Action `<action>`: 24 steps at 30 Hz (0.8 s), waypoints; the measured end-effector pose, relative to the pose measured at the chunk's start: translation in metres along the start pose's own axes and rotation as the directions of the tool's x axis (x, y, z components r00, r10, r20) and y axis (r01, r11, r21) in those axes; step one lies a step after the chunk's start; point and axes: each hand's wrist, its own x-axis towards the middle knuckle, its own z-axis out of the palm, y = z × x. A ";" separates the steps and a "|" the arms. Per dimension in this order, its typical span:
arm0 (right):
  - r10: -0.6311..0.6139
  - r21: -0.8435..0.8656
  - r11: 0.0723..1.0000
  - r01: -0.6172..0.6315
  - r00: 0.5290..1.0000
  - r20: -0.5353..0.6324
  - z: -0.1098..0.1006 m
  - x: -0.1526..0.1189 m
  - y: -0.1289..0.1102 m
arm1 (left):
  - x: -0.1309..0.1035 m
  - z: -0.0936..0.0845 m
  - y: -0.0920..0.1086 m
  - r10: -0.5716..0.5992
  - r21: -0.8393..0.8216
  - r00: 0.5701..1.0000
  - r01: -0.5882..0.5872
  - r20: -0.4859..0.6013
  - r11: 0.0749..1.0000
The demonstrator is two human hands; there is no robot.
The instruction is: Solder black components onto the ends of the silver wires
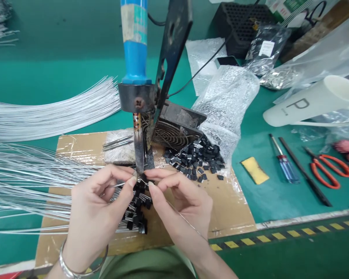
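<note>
the left hand (100, 211) is closed narrow and holds a thin silver-white wire (118, 185). the right hand (183, 203) pinches a thin grey metal strand (186, 221). between their fingertips, the upright blue-handled soldering iron (136, 62) points down. small black square parts (202, 155) lie in a pile beyond the right hand.

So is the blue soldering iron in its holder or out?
In: the black ring wraps around the soldering iron just below its blue handle, with the tip pointing down.
</note>
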 end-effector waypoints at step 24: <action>-0.118 -0.099 0.988 0.116 0.993 -0.010 0.004 -0.002 0.002 | -0.004 -0.002 -0.002 0.077 0.084 0.997 -0.074 -0.031 0.994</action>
